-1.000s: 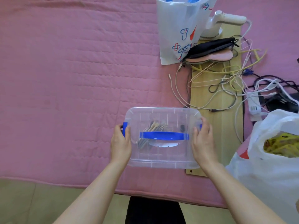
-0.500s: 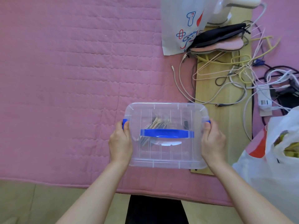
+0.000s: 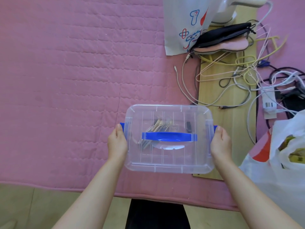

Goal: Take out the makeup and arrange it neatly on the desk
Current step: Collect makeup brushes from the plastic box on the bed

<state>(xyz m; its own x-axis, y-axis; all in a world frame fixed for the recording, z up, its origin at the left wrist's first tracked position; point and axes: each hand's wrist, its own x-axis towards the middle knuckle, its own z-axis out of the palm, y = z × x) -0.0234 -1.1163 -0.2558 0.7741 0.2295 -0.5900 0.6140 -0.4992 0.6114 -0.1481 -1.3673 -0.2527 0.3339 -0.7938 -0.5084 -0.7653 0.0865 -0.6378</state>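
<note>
Currently gripped at both ends: clear storage box (image 3: 168,156), lid on, left hand (image 3: 117,143) and right hand (image 3: 220,143) curled at blue latches, over pink quilted bed (image 3: 74,71). Inside, possibly makeup (image 3: 158,129), indistinct through lid.

A pink quilted cover (image 3: 74,71) is spreading across most of the view, its stitched squares catching soft, even light. Along the near edge a beige floor (image 3: 41,207) is showing below the cover's hem. To the right a pale wooden board (image 3: 231,116) is lying on the cover, running away from the viewer, with a tangle of cables (image 3: 239,75) sprawling over it and spilling off both sides. At the far end a white printed bag (image 3: 183,25) is standing upright beside a dark pouch (image 3: 221,34) resting on a pink one. A white plastic bag (image 3: 283,156) is bulging at the right edge.
</note>
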